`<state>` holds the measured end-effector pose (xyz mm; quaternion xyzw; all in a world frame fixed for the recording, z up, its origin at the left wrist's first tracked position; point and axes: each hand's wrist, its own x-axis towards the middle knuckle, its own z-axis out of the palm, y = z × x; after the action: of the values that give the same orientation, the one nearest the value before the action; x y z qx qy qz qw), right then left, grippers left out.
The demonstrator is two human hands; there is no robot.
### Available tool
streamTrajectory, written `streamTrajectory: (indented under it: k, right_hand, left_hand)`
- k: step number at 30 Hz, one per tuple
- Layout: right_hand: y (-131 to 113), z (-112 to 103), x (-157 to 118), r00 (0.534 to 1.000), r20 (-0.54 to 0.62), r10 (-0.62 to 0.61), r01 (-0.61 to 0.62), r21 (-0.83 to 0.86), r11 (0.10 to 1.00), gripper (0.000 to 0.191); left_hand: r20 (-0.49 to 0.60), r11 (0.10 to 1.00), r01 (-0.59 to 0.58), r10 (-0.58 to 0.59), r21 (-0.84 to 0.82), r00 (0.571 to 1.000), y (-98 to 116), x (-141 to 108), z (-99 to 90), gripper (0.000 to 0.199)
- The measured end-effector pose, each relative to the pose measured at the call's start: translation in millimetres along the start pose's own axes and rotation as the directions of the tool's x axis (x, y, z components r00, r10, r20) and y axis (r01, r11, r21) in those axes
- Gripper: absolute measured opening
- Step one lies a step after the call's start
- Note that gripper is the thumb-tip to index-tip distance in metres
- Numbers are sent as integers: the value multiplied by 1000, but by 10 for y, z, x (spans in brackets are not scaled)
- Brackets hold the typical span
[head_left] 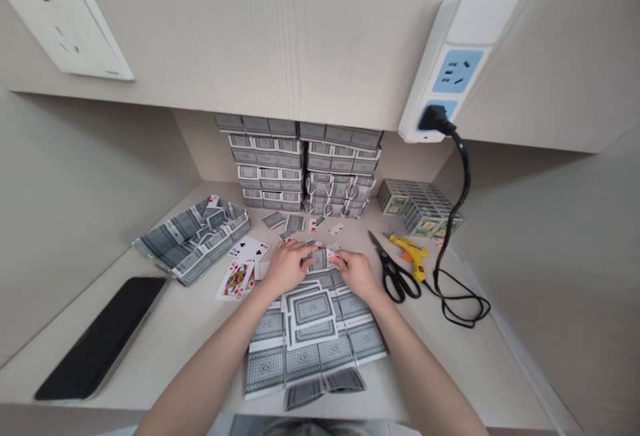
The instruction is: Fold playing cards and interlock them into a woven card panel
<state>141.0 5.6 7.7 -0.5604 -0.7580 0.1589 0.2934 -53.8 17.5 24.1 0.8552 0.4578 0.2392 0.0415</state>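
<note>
My left hand point(289, 267) and my right hand point(358, 272) meet at the middle of the desk. Between their fingers is a grey-backed playing card point(318, 261), pinched at both ends; whether it is one card or several I cannot tell. Just below lies a flat panel of joined playing cards point(303, 359), backs up, with a folded flap at its near edge. Loose playing cards point(313, 308) rest face down on that panel. Left of my left hand are face-up cards, among them a picture card point(237, 279) and a two of clubs point(250, 247).
An open box made of cards point(193, 266) stands at the left, behind a black phone-like slab point(100, 339). Stacked card blocks point(270, 176) rise at the back. To the right are black scissors point(393, 273), a yellow glue gun point(414, 253) with its cord, and boxed decks point(425, 203).
</note>
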Motion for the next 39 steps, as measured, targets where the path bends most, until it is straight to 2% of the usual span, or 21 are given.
streamTrajectory:
  k: [8,11,14,18,21,23,26,29,35,39]
  right_hand:
    - [-118,15,-44,1000,-8,27,-27,5,1000,22]
    - [-184,-13,-94,994,108,15,-32,160,987,13]
    - [-198,7,-133,962,275,-3,-123,440,889,38]
    - [-90,78,-105,930,366,43,-296,674,677,38]
    - [-6,104,-40,926,358,121,-362,746,559,35]
    - [16,108,8,929,333,160,-366,770,522,29]
    - [2,110,71,941,281,187,-337,790,511,23]
    - [-15,116,105,950,257,179,-312,818,483,27]
    - [53,93,101,928,322,189,-373,831,413,27]
    - [78,92,121,923,335,192,-385,825,413,26]
  left_hand:
    - [-24,1000,-11,10,-6,1000,3,-3,8,23]
    - [-32,1000,16,-16,6,999,-2,-1,3,23]
    - [-32,999,46,-45,4,998,-14,-1,-6,23]
    - [-29,998,57,-57,-13,998,-35,-2,-16,24]
    - [-23,999,45,-46,-24,999,-47,0,-15,24]
    - [-19,999,25,-26,-37,999,-52,1,-7,24]
    - [-23,997,-7,5,-72,1000,-55,-1,16,24]
    - [-32,994,-22,19,-104,999,-55,-3,36,24]
    - [-32,992,-36,32,-120,999,-49,-1,38,24]
    - [-32,992,-40,36,-123,999,-40,-5,40,24]
